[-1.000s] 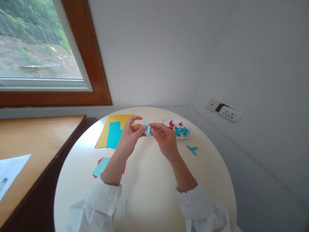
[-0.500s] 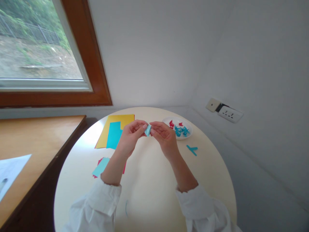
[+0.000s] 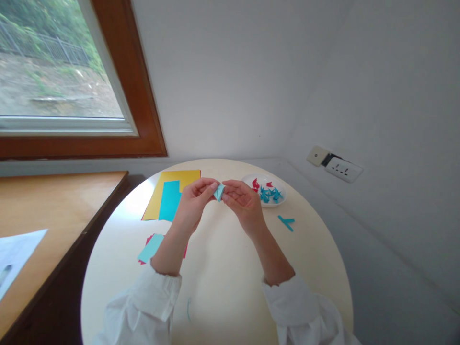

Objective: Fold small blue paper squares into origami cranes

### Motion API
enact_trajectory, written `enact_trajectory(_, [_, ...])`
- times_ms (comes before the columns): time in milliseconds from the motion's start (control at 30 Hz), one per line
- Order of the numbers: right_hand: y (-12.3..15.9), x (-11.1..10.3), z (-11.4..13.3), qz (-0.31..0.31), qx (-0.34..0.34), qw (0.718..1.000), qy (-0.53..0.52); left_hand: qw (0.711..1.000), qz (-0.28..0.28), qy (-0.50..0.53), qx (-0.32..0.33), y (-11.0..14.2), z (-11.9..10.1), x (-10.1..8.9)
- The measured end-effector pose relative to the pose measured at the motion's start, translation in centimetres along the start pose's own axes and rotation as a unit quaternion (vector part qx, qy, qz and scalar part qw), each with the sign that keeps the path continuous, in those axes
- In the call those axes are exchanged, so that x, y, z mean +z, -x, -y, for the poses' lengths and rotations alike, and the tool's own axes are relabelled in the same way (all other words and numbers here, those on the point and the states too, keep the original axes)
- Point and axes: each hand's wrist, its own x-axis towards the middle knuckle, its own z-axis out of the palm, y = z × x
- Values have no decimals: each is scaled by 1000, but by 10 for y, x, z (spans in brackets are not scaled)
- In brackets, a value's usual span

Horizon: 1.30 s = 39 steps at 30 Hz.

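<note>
A small folded piece of light blue paper point(image 3: 219, 192) is held up above the round cream table point(image 3: 223, 268). My left hand point(image 3: 194, 203) pinches its left side with thumb and fingers closed. My right hand point(image 3: 242, 202) pinches its right side, fingers curled. Both hands meet over the far half of the table. Most of the paper is hidden between the fingertips.
A yellow sheet point(image 3: 187, 178) with a teal sheet point(image 3: 168, 200) on it lies at the far left. A white dish point(image 3: 247, 181) of small red and blue folded pieces stands far right. A teal scrap point(image 3: 286, 222) lies near it. Blue and red papers point(image 3: 151, 247) lie by my left forearm. A wooden desk point(image 3: 46, 211) stands left.
The raised fingers of my left hand have closed down onto the paper. The folded piece shows smaller and lower between the fingertips of both hands.
</note>
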Motion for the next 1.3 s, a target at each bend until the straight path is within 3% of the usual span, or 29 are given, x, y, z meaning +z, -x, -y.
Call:
enact_trajectory(233, [-1, -1, -3, 0, 0, 1000, 7, 998, -2, -58, 28, 0, -1, 0])
enact_trajectory(633, [-2, -6, -8, -59, 2, 998, 24, 991, 78, -110, 1, 5, -5, -4])
enact_trajectory(1300, [-5, -5, -13, -84, 13, 995, 54, 988, 20, -146, 42, 2, -4, -2])
